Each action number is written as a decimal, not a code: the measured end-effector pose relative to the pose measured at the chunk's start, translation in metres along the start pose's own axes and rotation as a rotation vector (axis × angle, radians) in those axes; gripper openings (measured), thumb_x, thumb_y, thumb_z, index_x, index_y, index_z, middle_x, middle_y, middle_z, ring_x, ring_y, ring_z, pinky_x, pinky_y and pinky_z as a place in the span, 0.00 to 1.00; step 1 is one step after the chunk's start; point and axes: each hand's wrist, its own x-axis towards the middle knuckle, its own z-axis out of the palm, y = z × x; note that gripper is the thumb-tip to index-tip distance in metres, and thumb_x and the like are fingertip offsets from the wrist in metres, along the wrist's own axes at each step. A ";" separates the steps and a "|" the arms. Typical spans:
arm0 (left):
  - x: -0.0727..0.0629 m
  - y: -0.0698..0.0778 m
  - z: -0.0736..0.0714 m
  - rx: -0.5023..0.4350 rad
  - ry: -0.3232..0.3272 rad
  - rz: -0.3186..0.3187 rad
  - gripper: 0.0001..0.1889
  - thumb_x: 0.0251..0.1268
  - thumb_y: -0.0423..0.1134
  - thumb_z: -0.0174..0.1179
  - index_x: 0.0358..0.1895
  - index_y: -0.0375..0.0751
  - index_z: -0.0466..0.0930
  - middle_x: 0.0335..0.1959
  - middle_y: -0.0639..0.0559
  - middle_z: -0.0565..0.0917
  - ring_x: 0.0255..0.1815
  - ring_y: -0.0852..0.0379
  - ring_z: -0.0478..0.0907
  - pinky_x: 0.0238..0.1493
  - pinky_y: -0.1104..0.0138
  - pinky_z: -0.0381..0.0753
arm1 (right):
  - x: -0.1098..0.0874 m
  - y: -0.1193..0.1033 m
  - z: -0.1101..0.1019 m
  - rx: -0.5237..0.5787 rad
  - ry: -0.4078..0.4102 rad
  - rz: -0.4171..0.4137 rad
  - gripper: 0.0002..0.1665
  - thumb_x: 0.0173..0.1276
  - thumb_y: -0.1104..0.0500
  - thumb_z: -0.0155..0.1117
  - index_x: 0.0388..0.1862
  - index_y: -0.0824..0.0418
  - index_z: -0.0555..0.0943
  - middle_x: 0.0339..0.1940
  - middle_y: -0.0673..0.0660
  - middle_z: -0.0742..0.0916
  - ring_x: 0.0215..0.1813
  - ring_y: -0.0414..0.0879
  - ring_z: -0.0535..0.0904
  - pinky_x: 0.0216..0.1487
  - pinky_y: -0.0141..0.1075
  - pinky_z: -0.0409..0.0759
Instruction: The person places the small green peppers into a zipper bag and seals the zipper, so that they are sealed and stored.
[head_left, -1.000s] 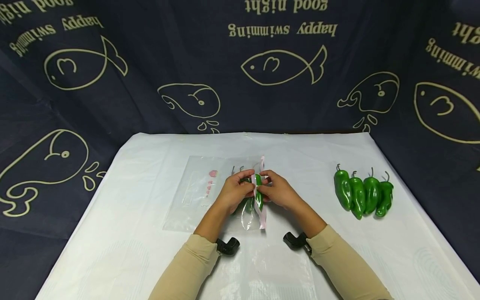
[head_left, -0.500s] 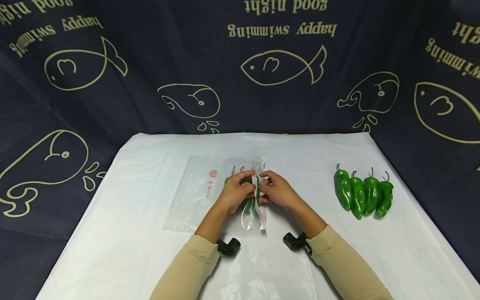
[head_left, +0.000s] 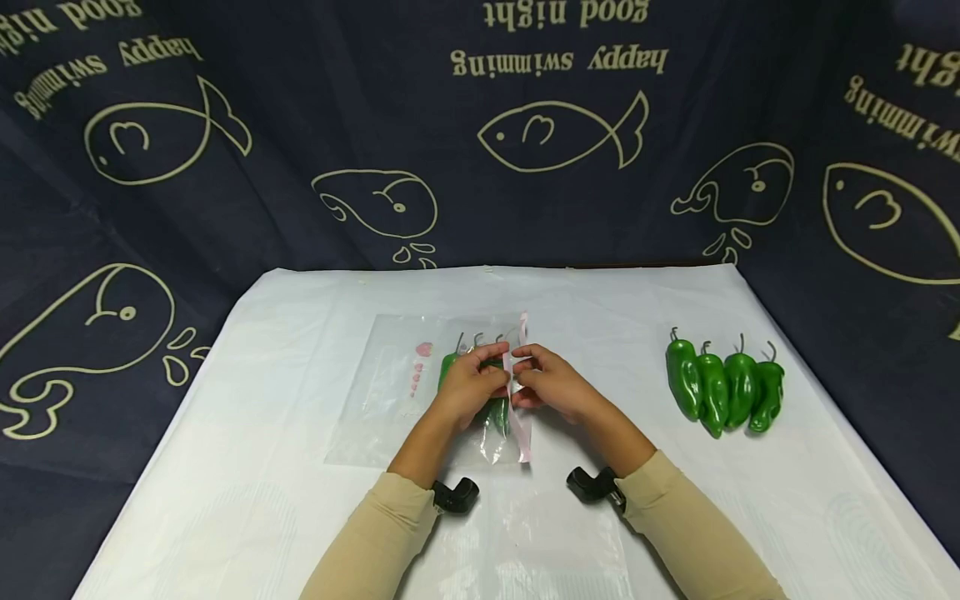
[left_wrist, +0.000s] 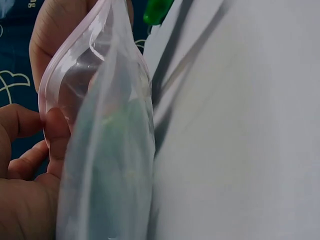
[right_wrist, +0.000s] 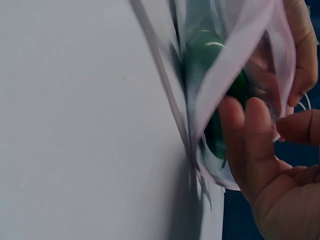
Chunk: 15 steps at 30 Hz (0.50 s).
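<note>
A clear zip bag with a pink sealing edge lies on the white table, its mouth facing right. Green peppers are inside it, partly covered by my hands, with their stems visible through the plastic. My left hand pinches the upper pink edge between thumb and finger and lifts it, so the mouth gapes. At the mouth is my right hand. In the right wrist view its extended fingers reach into the opening, close to a green pepper inside the bag.
A row of several green peppers lies on the right part of the table. Another clear plastic sheet or bag lies flat at the front, between the forearms. A dark curtain with fish drawings hangs behind.
The pepper that my right hand held in the bag's mouth has slid left, further inside. My right fingers have come off it. My left hand still holds the edge.
</note>
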 end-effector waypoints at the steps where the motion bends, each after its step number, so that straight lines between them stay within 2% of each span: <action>1: 0.000 -0.001 0.000 0.009 0.002 0.002 0.29 0.59 0.22 0.56 0.67 0.29 0.70 0.36 0.43 0.80 0.36 0.58 0.78 0.41 0.65 0.85 | -0.001 -0.001 -0.001 -0.006 -0.005 0.001 0.28 0.69 0.68 0.48 0.69 0.68 0.64 0.56 0.66 0.73 0.36 0.51 0.84 0.33 0.34 0.84; 4: 0.000 -0.001 0.001 0.036 0.007 0.005 0.28 0.58 0.22 0.56 0.67 0.30 0.71 0.32 0.47 0.80 0.34 0.57 0.78 0.40 0.65 0.85 | -0.004 -0.003 -0.005 -0.049 -0.015 -0.008 0.28 0.70 0.67 0.49 0.69 0.67 0.65 0.58 0.67 0.73 0.40 0.55 0.85 0.36 0.38 0.85; 7: 0.000 -0.002 0.001 0.056 0.014 -0.008 0.28 0.59 0.23 0.57 0.66 0.31 0.72 0.31 0.46 0.80 0.33 0.58 0.78 0.40 0.65 0.85 | -0.006 -0.006 -0.011 -0.101 -0.004 -0.027 0.28 0.69 0.67 0.50 0.69 0.68 0.66 0.61 0.68 0.73 0.45 0.58 0.84 0.39 0.44 0.85; 12: 0.002 -0.002 0.001 0.039 0.017 -0.016 0.28 0.60 0.22 0.57 0.67 0.29 0.71 0.39 0.35 0.81 0.36 0.56 0.79 0.40 0.65 0.85 | -0.008 -0.007 -0.021 -0.163 0.013 -0.047 0.27 0.69 0.67 0.50 0.68 0.70 0.68 0.61 0.70 0.75 0.47 0.58 0.82 0.42 0.47 0.84; 15: 0.002 -0.002 0.001 0.029 0.013 -0.020 0.28 0.60 0.22 0.57 0.67 0.29 0.71 0.38 0.35 0.81 0.35 0.56 0.79 0.40 0.66 0.85 | -0.009 -0.008 -0.026 -0.181 0.015 -0.055 0.26 0.70 0.65 0.51 0.67 0.70 0.69 0.60 0.70 0.76 0.47 0.56 0.83 0.43 0.47 0.84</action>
